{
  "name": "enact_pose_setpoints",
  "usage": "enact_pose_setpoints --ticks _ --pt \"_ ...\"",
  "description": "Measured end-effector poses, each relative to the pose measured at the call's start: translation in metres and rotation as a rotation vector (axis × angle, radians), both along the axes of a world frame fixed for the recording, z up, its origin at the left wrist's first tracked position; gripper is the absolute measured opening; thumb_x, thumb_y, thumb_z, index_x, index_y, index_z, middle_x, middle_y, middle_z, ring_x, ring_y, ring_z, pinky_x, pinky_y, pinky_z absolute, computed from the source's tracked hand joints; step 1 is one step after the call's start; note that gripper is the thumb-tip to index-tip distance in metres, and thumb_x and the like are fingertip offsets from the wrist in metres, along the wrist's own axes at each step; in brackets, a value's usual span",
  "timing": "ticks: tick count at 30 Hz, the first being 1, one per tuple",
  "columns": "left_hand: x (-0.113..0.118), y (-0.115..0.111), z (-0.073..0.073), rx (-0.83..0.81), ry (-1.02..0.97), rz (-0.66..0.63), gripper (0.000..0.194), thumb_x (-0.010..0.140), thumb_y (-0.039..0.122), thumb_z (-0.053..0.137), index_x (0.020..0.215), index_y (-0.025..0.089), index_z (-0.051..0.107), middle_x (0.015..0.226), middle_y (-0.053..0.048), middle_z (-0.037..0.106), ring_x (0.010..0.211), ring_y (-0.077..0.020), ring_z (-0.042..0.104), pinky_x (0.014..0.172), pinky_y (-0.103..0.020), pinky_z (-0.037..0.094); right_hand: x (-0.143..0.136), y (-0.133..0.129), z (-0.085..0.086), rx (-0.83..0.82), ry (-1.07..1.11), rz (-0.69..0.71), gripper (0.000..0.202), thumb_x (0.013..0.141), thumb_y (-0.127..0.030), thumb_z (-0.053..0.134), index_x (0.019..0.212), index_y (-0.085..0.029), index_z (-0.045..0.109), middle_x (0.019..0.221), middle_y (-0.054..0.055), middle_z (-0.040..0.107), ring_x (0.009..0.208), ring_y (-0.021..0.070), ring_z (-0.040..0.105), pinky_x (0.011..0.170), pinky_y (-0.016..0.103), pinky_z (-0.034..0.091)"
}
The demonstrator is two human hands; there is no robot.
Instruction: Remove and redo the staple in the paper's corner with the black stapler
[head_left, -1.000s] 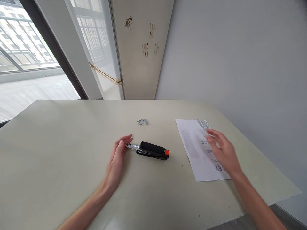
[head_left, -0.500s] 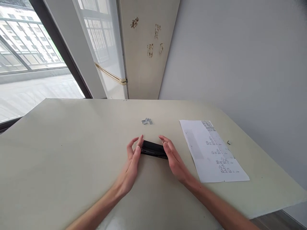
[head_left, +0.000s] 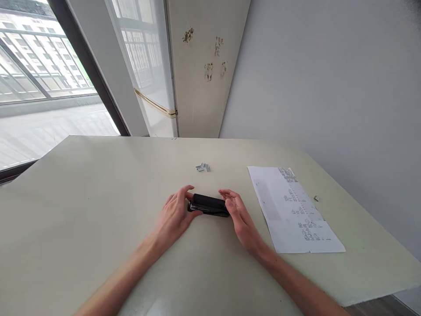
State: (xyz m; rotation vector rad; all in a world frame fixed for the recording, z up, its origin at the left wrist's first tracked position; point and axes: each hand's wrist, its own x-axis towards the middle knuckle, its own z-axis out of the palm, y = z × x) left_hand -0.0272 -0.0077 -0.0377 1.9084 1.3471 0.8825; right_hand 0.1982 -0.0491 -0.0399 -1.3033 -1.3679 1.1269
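A black stapler (head_left: 209,205) lies across the table in front of me, between my two hands. My left hand (head_left: 176,213) is curved round its left end, the thumb along the near side and the fingers at the far side. At the right end, my right hand (head_left: 241,217) holds it with the thumb on top; the fingertips behind are partly hidden. Beyond the stapler lies a small pile of silver staple strips (head_left: 203,167).
To the right, a printed sheet of paper (head_left: 279,210) lies flat on the pale table (head_left: 98,228). One small staple strip (head_left: 316,198) sits beyond its right edge. A refrigerator (head_left: 204,101) and a grey wall (head_left: 312,79) stand behind, with a window (head_left: 42,74) at left.
My left hand has turned palm-down and shifted its grip, uncovering the stapler's left end. The stapler has rolled slightly. My right hand stays at the other end.
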Motion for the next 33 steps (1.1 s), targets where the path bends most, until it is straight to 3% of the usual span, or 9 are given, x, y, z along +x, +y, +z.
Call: enact_pose_setpoints --ticks 5,11,18,22,26,29,33 --pt "-0.032 0.025 0.004 0.078 0.197 0.162 0.060 0.089 0.054 0.068 0.137 0.027 0.044 0.121 -0.011 0.071 0.114 -0.0345 0.065 0.106 -0.050 0.045 0.001 -0.003 -0.008 0.009 -0.043 -0.058 0.045 0.107 -0.055 0.045 0.145 -0.031 0.051 0.158 0.009 0.053 0.151 0.0262 0.045 0.119 0.051 0.046" --pt "-0.078 0.078 0.002 0.091 0.269 0.358 0.069 0.083 0.060 0.070 0.136 0.027 0.041 0.122 -0.011 0.072 0.110 -0.0325 0.068 0.102 -0.046 0.048 0.000 -0.004 -0.013 0.064 -0.136 -0.023 0.044 0.107 -0.050 0.046 0.146 -0.030 0.050 0.157 0.009 0.052 0.150 0.0264 0.045 0.117 0.050 0.047" --pt "-0.081 0.121 0.000 0.087 0.252 0.445 0.065 0.084 0.050 0.073 0.134 0.023 0.042 0.123 -0.013 0.072 0.116 -0.0320 0.066 0.103 -0.048 0.047 -0.001 -0.003 -0.014 0.165 -0.211 -0.012 0.040 0.108 -0.044 0.045 0.144 -0.028 0.050 0.153 0.010 0.055 0.144 0.0254 0.052 0.111 0.046 0.053" --pt "-0.078 0.115 0.001 0.087 0.187 0.474 0.067 0.082 0.047 0.075 0.136 0.022 0.042 0.131 -0.013 0.069 0.121 -0.0312 0.065 0.106 -0.048 0.047 -0.002 -0.004 -0.011 0.195 -0.258 -0.008 0.039 0.108 -0.042 0.045 0.144 -0.029 0.049 0.151 0.010 0.057 0.144 0.0251 0.052 0.109 0.044 0.054" --pt "-0.076 0.088 0.003 0.081 0.100 0.514 0.066 0.082 0.047 0.074 0.135 0.023 0.044 0.136 -0.012 0.066 0.121 -0.0292 0.065 0.108 -0.046 0.048 -0.003 -0.004 -0.009 0.211 -0.280 0.015 0.037 0.107 -0.038 0.046 0.142 -0.028 0.050 0.150 0.010 0.057 0.143 0.0249 0.051 0.109 0.044 0.054" --pt "-0.075 0.065 0.005 0.058 0.070 0.515 0.052 0.087 0.050 0.069 0.129 0.024 0.053 0.123 -0.008 0.070 0.110 -0.0268 0.068 0.096 -0.041 0.052 -0.003 -0.003 -0.010 0.227 -0.280 0.024 0.033 0.105 -0.032 0.048 0.138 -0.027 0.052 0.146 0.010 0.059 0.138 0.0250 0.055 0.098 0.041 0.059" --pt "-0.072 0.047 0.007 0.020 0.187 0.342 0.032 0.094 0.054 0.059 0.107 0.025 0.066 0.090 -0.002 0.069 0.083 -0.0220 0.064 0.076 -0.034 0.050 -0.003 -0.001 -0.009 0.263 -0.280 0.066 0.024 0.103 -0.024 0.050 0.124 -0.026 0.060 0.135 0.010 0.065 0.129 0.0249 0.061 0.089 0.038 0.061"
